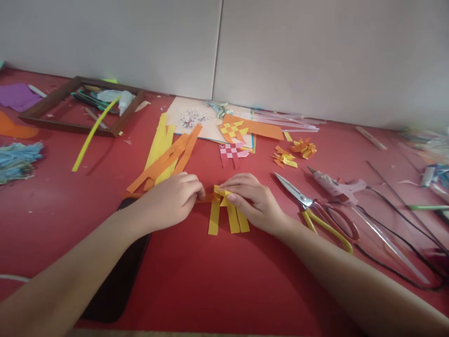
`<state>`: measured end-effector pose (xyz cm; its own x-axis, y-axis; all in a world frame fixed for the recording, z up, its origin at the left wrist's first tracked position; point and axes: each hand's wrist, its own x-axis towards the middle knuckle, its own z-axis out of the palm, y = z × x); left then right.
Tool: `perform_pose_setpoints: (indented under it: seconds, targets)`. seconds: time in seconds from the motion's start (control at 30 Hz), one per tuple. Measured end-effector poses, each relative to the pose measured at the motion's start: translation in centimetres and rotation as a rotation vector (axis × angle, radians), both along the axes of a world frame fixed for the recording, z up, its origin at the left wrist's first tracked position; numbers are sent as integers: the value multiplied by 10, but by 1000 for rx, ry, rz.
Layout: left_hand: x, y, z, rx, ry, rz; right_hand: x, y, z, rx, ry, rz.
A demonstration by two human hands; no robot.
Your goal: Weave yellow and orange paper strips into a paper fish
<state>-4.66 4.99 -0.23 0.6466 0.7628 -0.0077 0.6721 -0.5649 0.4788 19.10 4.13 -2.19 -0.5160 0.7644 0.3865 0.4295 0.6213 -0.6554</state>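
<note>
Near the middle of the red table, my left hand (180, 194) pinches an orange paper strip (206, 199) that runs rightward into several yellow paper strips (232, 217). My right hand (254, 201) presses its thumb and fingers on the folded top of those yellow strips. Their lower ends hang toward me, side by side. Where the orange strip crosses the yellow ones, my right fingers partly hide it. Beyond my left hand lie loose orange strips (171, 154) across longer yellow strips (157, 140). A woven pink paper fish (231, 150) and a woven orange-yellow piece (234, 129) lie farther back.
Scissors (304, 200) and a pink glue gun (336, 187) with its cord lie to the right. A dark phone (115, 281) rests under my left forearm. Back left stands a wooden frame (70, 125) holding tools and a white bottle (125, 100). Paper scraps (303, 149) lie behind the scissors.
</note>
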Motion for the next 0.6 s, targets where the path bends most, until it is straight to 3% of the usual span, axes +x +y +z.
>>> perform_pose_setpoints:
  seconds: [0.6]
  targets:
    - [7, -3, 0, 73, 43, -48, 0, 2, 2, -167, 83, -98]
